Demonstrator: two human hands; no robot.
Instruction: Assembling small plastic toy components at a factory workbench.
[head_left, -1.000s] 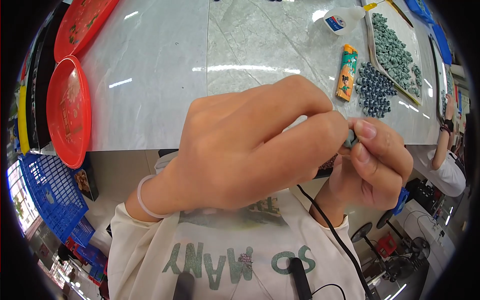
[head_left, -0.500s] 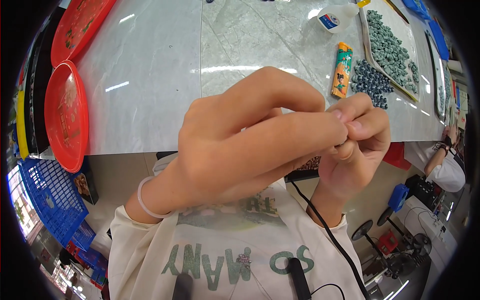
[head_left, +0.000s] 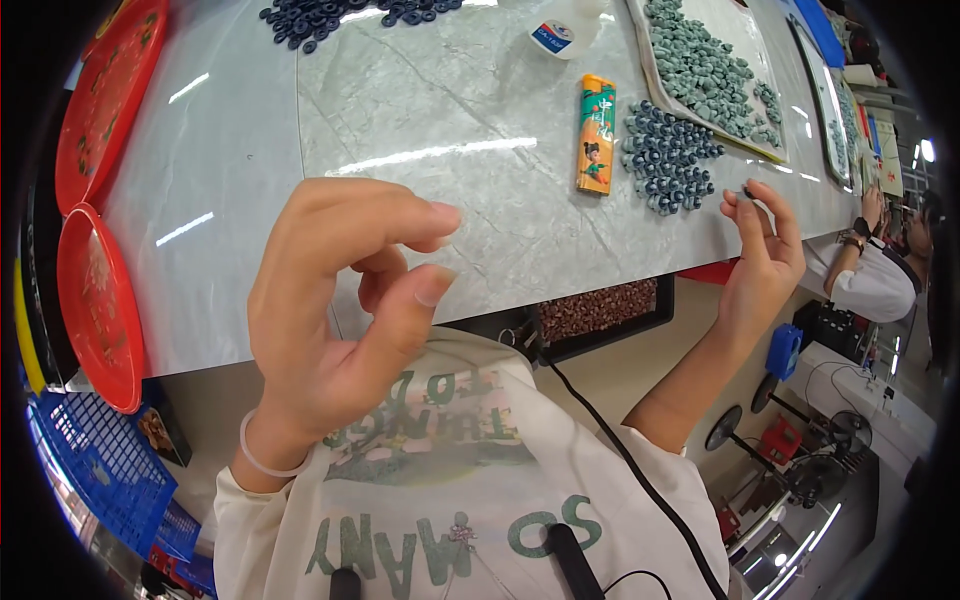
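Note:
Over the near left of the table, my left hand (head_left: 335,280) is empty, its fingers curled and a gap left between thumb and fingertips. My right hand (head_left: 765,240) is at the table's right front edge, pinching a small dark blue piece (head_left: 744,194) at its fingertips; most of the piece is covered. Just left of that hand lies a cluster of small dark blue and grey-green pieces (head_left: 670,160), set close together. Beside the cluster is an orange and green lighter-shaped item (head_left: 596,135).
A tray (head_left: 655,85) of grey-green pieces lies at the far right, near a clear bottle (head_left: 560,38). Dark blue rings (head_left: 300,22) are scattered at the back. Two red trays (head_left: 100,310) stand left. Below the table edge is a black bin (head_left: 665,300) of brown bits. A co-worker sits at right.
My hands, together before, have come apart: the left moved left and its fingers opened, the right moved right with the small piece. The view has shifted, bringing the dark rings more into sight.

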